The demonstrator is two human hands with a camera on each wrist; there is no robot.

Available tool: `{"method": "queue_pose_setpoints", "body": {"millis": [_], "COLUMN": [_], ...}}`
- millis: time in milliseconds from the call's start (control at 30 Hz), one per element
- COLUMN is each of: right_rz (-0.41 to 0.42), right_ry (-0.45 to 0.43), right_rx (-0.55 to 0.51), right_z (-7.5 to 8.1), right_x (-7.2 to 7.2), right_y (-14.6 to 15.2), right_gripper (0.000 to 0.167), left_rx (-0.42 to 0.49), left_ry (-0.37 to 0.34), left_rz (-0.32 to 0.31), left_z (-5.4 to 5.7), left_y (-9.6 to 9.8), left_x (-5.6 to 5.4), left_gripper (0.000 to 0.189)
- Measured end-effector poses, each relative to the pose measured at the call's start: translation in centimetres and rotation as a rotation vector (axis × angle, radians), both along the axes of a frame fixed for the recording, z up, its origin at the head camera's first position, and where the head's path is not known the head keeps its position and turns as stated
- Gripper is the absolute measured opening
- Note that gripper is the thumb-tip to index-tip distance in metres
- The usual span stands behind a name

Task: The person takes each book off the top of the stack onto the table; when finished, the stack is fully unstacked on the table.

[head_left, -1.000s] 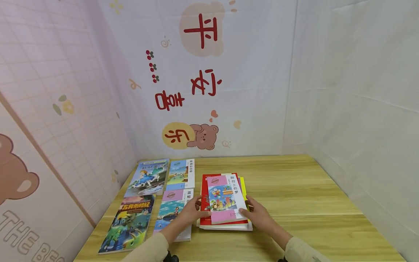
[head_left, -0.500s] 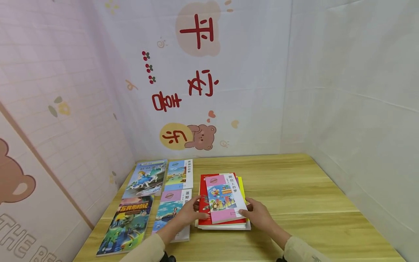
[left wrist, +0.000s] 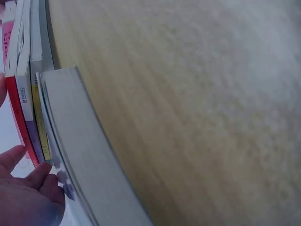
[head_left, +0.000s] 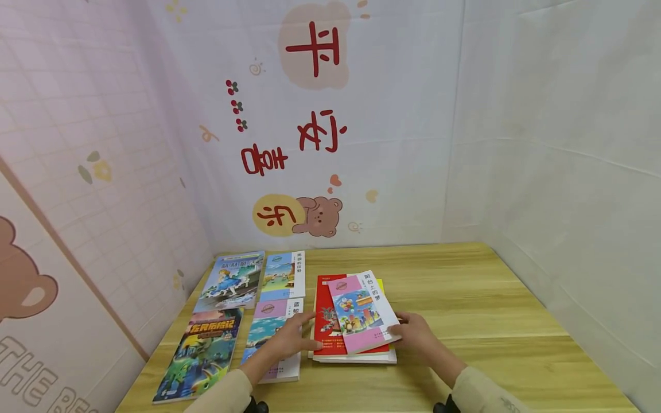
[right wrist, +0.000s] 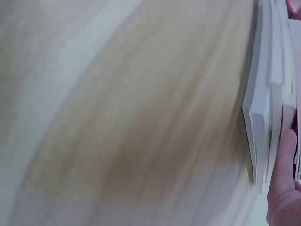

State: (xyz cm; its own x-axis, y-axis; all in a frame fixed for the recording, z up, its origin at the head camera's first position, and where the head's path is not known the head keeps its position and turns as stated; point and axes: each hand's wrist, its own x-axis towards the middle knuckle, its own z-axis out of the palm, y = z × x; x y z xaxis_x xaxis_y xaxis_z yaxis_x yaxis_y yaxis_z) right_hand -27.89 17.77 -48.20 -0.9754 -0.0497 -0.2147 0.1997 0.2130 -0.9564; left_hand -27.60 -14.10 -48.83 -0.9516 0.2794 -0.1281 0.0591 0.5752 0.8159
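Note:
A pink-and-white paperback book [head_left: 361, 315] lies slanted on top of a stack, over a red book [head_left: 326, 298]. My right hand [head_left: 415, 338] pinches its lower right edge, thumb on the cover. My left hand [head_left: 290, 339] is at the stack's left side, fingers spread near the red book's edge; the left wrist view shows these loose fingers [left wrist: 35, 174] beside the spines. Yellow and purple spines show lower in the stack. The right wrist view catches my right hand [right wrist: 283, 183] against the page edges.
Left of the stack lie a blue whale-cover book [head_left: 265, 327], a blue-and-white book [head_left: 283, 275], a girl-cover book [head_left: 232, 281] and a dinosaur comic book [head_left: 201, 355]. Wooden tabletop [head_left: 465, 298] extends to the right. White printed cloth [head_left: 403, 143] hangs behind.
The pink-and-white book has shifted right and tilted on the stack, baring more of the red cover. My right hand has moved slightly right with it; the left thumb has come off the book.

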Motion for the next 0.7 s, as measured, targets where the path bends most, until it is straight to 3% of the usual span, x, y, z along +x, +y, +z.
{"method": "queue_pose_setpoints", "body": {"millis": [233, 700], "right_rz": [-0.017, -0.008], "right_ry": [0.02, 0.04], "right_rx": [-0.027, -0.079], "right_z": [0.8, 2.2], "right_x": [-0.4, -2.4], "right_y": [1.0, 2.1], "right_gripper": [0.052, 0.052], "left_rx": [-0.032, -0.043], "left_ry": [0.004, -0.005], "left_rz": [-0.052, -0.039], "left_z": [-0.1, -0.2], "left_y": [-0.3, -0.3], "left_x": [0.0, 0.1], "left_gripper": [0.088, 0.089]}}
